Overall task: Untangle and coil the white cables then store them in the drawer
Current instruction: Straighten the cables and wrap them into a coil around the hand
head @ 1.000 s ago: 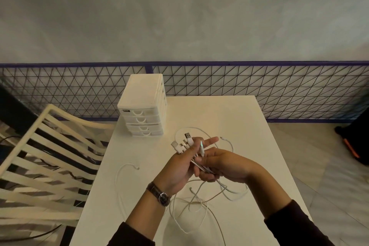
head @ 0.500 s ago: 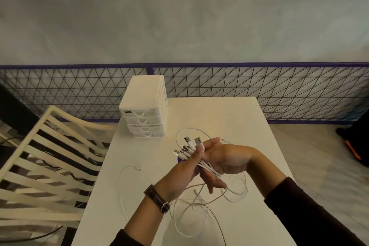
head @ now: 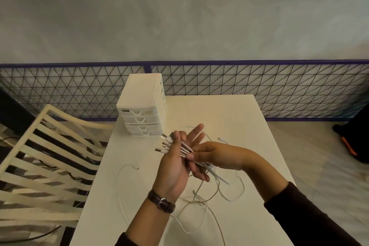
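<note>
Several white cables (head: 186, 149) are gathered side by side, their USB plug ends fanning out to the left past my left hand (head: 175, 166). That hand's thumb pins them against its palm while its fingers point straight up. My right hand (head: 215, 156) grips the same bundle just right of the thumb. The cables' free lengths (head: 199, 205) hang down and lie in tangled loops on the white table (head: 229, 118). One more white cable (head: 119, 171) lies apart on the table's left side. The white drawer unit (head: 142, 104) stands at the far left corner, all drawers shut.
A cream slatted chair (head: 46, 156) stands against the table's left edge. Behind the table runs a wire-mesh fence with a purple frame (head: 259, 86). A dark object with an orange stripe (head: 351, 146) sits on the floor at the right.
The plug ends have been lined up and now point left. My left hand's fingers have straightened, and my right hand has slid down the bundle away from the plugs.
</note>
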